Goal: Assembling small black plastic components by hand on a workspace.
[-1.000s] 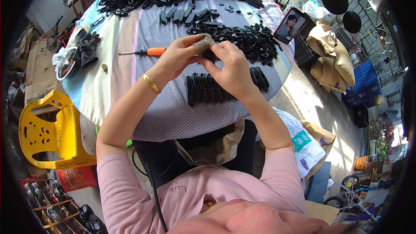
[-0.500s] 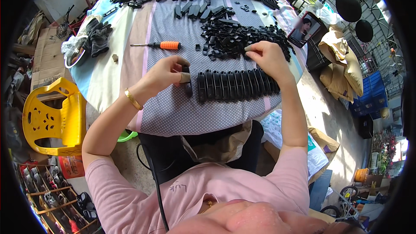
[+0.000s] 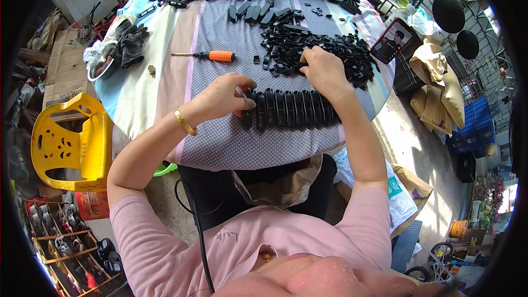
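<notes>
Left hand (image 3: 223, 97) pinches black piece (image 3: 246, 120) beside row (image 3: 294, 111); right hand (image 3: 326, 72) at pile (image 3: 286, 49), grip unclear.

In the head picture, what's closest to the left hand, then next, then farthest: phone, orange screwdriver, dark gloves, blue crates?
From the left hand:
1. Orange screwdriver: just beyond it.
2. Dark gloves: left side of the table.
3. Phone: by the table's right edge.
4. Blue crates: far right, off the table.

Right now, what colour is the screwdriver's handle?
The screwdriver's handle is bright orange, showing best in the head view, the only one here.
</notes>
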Demonstrator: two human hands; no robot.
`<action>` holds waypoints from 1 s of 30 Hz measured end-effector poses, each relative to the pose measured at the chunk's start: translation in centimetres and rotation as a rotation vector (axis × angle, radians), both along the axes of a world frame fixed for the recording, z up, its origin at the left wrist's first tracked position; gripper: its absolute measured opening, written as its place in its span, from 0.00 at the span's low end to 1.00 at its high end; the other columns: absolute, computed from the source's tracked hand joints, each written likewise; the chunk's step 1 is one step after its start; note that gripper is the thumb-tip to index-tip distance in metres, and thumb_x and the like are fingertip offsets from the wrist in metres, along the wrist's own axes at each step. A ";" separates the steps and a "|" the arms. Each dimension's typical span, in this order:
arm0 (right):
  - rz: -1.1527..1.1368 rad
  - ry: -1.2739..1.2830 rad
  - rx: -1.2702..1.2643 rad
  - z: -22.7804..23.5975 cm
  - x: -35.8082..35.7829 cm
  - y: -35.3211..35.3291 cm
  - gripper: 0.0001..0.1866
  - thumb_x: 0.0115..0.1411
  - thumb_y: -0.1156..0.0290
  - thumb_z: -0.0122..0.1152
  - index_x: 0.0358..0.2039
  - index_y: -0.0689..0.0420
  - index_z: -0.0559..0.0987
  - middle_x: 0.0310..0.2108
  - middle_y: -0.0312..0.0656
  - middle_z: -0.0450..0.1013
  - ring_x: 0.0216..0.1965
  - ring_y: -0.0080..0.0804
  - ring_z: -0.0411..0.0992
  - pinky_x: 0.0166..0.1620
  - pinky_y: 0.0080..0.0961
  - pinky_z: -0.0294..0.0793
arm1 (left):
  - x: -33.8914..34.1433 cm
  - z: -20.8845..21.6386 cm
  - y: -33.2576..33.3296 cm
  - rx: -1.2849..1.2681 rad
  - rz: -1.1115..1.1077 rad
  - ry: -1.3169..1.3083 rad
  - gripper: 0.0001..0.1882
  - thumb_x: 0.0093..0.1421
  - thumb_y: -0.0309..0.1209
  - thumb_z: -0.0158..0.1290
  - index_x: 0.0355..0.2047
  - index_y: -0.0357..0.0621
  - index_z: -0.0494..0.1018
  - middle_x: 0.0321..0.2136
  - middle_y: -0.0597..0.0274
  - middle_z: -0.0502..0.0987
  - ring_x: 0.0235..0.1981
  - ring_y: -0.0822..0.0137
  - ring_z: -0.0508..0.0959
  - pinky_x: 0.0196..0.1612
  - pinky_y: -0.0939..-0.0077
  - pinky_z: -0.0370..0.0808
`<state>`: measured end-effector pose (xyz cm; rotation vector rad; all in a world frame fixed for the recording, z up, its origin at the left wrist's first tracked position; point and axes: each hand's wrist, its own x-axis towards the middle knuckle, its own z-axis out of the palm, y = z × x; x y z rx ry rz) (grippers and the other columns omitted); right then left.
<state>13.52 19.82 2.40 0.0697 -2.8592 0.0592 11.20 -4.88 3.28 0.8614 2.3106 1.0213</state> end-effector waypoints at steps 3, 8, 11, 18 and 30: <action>0.026 -0.007 -0.068 0.6 0.0 -0.1 0.08 0.48 0.67 0.63 0.25 0.56 0.75 0.27 0.40 0.72 0.32 0.39 0.73 0.35 0.33 0.72 | 0.4 -0.1 0.0 0.017 0.017 -0.079 0.21 0.51 0.26 0.55 0.46 0.31 0.68 0.32 0.54 0.73 0.24 0.67 0.77 0.27 0.77 0.75; 0.040 0.198 -0.342 2.9 0.5 -0.4 0.07 0.48 0.70 0.63 0.25 0.58 0.76 0.23 0.42 0.74 0.26 0.36 0.74 0.31 0.28 0.72 | -0.8 1.6 1.4 -0.052 0.099 -0.175 0.18 0.54 0.28 0.53 0.45 0.33 0.69 0.30 0.55 0.73 0.24 0.67 0.77 0.27 0.76 0.75; 0.135 0.472 -0.530 3.4 0.1 -0.6 0.06 0.49 0.72 0.63 0.27 0.60 0.77 0.20 0.41 0.75 0.20 0.27 0.73 0.26 0.20 0.71 | -5.5 1.6 4.3 -0.066 0.033 0.457 0.13 0.57 0.34 0.51 0.40 0.42 0.75 0.31 0.52 0.75 0.31 0.58 0.75 0.36 0.64 0.70; 0.344 0.774 -0.652 2.7 0.5 -2.5 0.06 0.50 0.77 0.64 0.26 0.59 0.73 0.22 0.38 0.72 0.18 0.23 0.70 0.22 0.17 0.69 | -15.4 -1.8 14.4 0.181 -0.226 1.012 0.08 0.49 0.27 0.47 0.27 0.44 0.76 0.31 0.51 0.77 0.37 0.54 0.74 0.46 0.62 0.67; 0.475 0.788 -0.752 1.8 1.3 -2.4 0.08 0.47 0.79 0.64 0.23 0.60 0.72 0.27 0.38 0.73 0.17 0.19 0.68 0.21 0.14 0.68 | -16.3 -2.2 16.2 0.135 -0.193 0.885 0.11 0.44 0.28 0.52 0.30 0.37 0.70 0.30 0.50 0.74 0.35 0.49 0.73 0.42 0.64 0.71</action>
